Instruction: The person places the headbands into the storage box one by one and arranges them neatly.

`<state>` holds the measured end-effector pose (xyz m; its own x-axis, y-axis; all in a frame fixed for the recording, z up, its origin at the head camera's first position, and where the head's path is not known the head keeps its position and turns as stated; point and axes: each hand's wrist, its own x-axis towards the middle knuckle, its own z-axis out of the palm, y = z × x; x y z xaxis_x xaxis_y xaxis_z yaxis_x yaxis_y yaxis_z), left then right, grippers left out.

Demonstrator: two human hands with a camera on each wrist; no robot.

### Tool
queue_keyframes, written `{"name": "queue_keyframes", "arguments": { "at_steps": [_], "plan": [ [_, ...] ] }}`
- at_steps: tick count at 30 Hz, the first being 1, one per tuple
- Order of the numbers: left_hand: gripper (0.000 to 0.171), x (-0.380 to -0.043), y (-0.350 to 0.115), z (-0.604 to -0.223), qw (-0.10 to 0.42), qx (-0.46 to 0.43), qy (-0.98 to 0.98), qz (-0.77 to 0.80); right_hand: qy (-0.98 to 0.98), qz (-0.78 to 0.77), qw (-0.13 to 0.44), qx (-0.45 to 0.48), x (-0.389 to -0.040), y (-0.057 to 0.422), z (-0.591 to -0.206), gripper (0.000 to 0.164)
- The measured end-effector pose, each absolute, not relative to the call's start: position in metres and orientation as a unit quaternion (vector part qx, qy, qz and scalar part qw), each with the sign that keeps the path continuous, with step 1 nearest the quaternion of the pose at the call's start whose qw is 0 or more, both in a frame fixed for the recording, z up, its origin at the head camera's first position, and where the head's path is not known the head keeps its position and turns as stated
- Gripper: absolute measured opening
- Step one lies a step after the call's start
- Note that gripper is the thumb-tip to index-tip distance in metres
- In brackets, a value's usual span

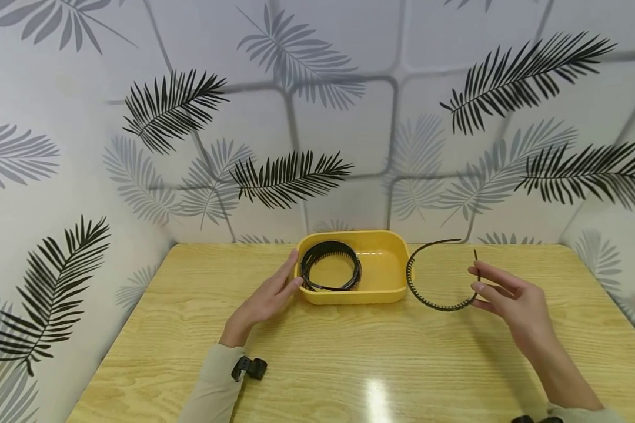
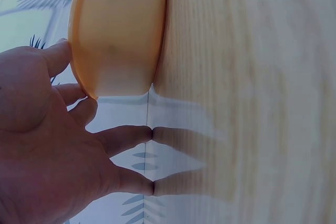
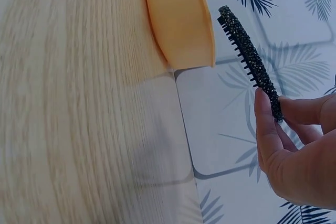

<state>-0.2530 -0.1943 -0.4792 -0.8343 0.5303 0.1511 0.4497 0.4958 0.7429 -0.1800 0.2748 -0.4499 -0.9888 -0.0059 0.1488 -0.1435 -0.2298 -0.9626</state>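
Note:
A black toothed headband (image 1: 438, 306), with a speckled glittery outer band, is held up by one end just right of the yellow bin (image 1: 383, 298). The right hand (image 1: 518, 305) pinches that end between thumb and fingers, and the other end points up and away. In the right wrist view the headband (image 3: 252, 56) is seen edge-on, its teeth facing the bin. Several more black headbands (image 1: 330, 245) lie stacked in the bin's left half. The left hand (image 1: 267, 296) has spread fingers at the bin's left end. Its thumb and two fingertips touch the rim, while two other fingers rest on the table.
The bin stands at the back of a light wood table (image 1: 317, 358), close to a wall (image 1: 344, 135) patterned with leaves. Part of the bin's floor (image 1: 381, 267) shows right of the stacked headbands. A black wrist device (image 1: 250, 368) sits on the left sleeve.

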Motion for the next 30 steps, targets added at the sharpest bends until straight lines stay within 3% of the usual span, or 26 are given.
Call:
{"name": "queue_keyframes", "arguments": {
  "at_steps": [30],
  "plan": [
    [0.066,-0.252,-0.195,-0.476,0.054,0.279,0.864,0.415,-0.669,0.739,0.028,0.068,-0.230,0.211,-0.435,0.050]
  ]
}}
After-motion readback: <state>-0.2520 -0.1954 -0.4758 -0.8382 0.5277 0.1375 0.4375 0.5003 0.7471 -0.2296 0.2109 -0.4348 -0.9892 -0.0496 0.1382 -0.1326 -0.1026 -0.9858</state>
